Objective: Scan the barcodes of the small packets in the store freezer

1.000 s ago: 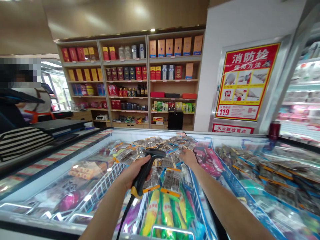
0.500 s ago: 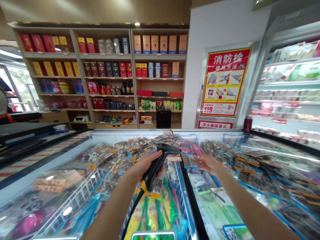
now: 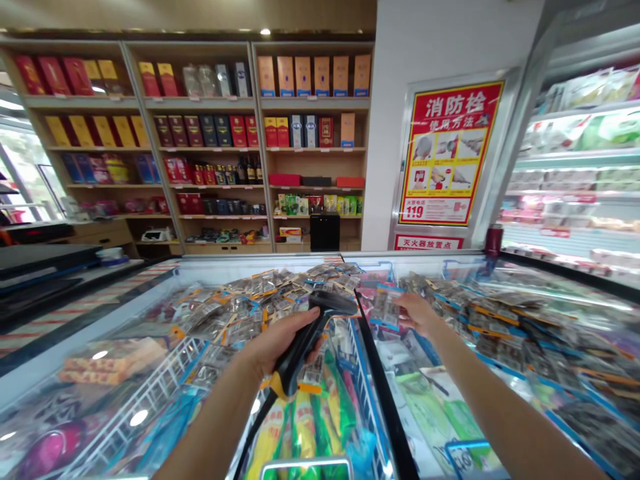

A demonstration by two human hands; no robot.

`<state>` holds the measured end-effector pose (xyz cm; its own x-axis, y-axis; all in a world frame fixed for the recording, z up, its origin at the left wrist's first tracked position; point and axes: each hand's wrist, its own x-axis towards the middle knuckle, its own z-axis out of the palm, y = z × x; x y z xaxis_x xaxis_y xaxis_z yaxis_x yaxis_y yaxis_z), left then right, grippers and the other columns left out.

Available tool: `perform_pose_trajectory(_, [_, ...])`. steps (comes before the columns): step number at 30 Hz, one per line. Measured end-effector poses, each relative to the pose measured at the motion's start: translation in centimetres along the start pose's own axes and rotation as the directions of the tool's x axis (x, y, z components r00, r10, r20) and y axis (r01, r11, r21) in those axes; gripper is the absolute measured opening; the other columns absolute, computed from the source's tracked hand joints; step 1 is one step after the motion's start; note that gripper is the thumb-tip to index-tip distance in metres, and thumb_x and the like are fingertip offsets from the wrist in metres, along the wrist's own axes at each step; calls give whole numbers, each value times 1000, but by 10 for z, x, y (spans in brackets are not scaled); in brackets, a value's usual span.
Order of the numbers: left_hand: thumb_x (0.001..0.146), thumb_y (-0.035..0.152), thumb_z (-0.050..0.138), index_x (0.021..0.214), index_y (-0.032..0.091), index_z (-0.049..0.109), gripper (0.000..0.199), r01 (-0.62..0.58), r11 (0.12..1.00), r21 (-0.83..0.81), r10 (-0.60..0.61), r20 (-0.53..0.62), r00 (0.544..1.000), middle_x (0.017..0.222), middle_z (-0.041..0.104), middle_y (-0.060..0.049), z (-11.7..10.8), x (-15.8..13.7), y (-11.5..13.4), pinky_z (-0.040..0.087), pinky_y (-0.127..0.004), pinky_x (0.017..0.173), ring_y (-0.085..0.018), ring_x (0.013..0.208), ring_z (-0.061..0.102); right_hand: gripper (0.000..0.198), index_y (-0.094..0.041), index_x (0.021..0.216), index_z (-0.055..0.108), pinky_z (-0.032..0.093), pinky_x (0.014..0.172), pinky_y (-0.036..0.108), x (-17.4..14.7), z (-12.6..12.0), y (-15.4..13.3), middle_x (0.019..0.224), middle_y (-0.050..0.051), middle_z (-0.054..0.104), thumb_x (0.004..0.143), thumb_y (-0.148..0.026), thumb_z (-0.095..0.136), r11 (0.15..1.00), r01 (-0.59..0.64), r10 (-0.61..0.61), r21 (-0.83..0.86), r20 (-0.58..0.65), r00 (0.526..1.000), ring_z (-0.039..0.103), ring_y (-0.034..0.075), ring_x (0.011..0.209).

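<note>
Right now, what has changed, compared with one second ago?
The right hand moved rightward, away from the pile of orange-edged plastic packets, and now has a transparent blue-edged packet in its grip. The left hand still holds the black-and-yellow handheld scanner.

- You are wearing the camera on your head, and it is looking forward and down across the chest freezer [image 3: 260, 263].
- It is viewing from above the freezer's near side, close enough that your left hand [image 3: 286, 339] and right hand [image 3: 419, 315] are appearing over the freezer.
- It is facing the wooden shelves [image 3: 323, 163] beyond the freezer, roughly square-on and well apart.
- It is also taking in the red poster [image 3: 453, 157] beyond the freezer's right half.
</note>
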<state>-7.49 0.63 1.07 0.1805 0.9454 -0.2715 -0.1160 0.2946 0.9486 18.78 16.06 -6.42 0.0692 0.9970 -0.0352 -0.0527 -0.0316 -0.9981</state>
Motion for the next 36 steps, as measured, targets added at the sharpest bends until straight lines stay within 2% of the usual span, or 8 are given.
perform_pose_trajectory(5, [67,52,56,62,11,53,41,-17,997,71,9,110,994,55,56,-3,7,-1,-8,36,-19,43,-9,42,49,24,-21,68,45,39,44,22,-15,-21,-20,49,-7,51,57,-26,65,994,28,-19,110,-85,996,49,9,45])
perform_pose_trajectory(11, [69,53,55,65,12,52,41,-29,995,98,10,193,981,57,54,-2,12,0,-14,33,-20,43,-9,42,48,27,-21,71,47,38,45,23,-20,-17,-24,54,-5,55,53,-27,67,987,45,-28,154,-108,994,50,11,49])
perform_pose_trajectory(15, [69,51,57,66,14,50,38,-31,996,78,14,210,978,56,55,-1,15,-3,-13,33,-21,43,-9,43,49,27,-21,69,47,38,45,23,-14,-16,-17,54,-6,52,53,-28,67,992,28,-12,122,-129,992,49,11,49])
perform_pose_trajectory(23, [69,50,57,65,13,50,38,-51,996,68,34,224,974,55,55,-2,19,-5,-14,35,-21,44,-10,43,50,24,-20,69,46,45,50,26,-14,-16,-16,58,-4,55,57,-25,66,984,19,2,178,-119,993,53,11,52])
perform_pose_trajectory(28, [66,51,59,65,14,49,38,-29,998,47,19,216,976,54,55,-1,21,-5,-14,33,-21,43,-10,41,49,24,-21,68,45,41,45,23,-15,-15,-17,53,-6,52,56,-24,67,986,14,11,165,-149,989,48,9,47])
perform_pose_trajectory(36, [66,51,59,63,12,51,39,-8,998,60,-6,220,976,54,56,-3,25,-12,-11,31,-20,43,-9,41,48,27,-21,68,46,38,41,21,-20,-13,-23,52,-6,52,53,-26,68,991,24,-4,135,-141,990,48,9,46])
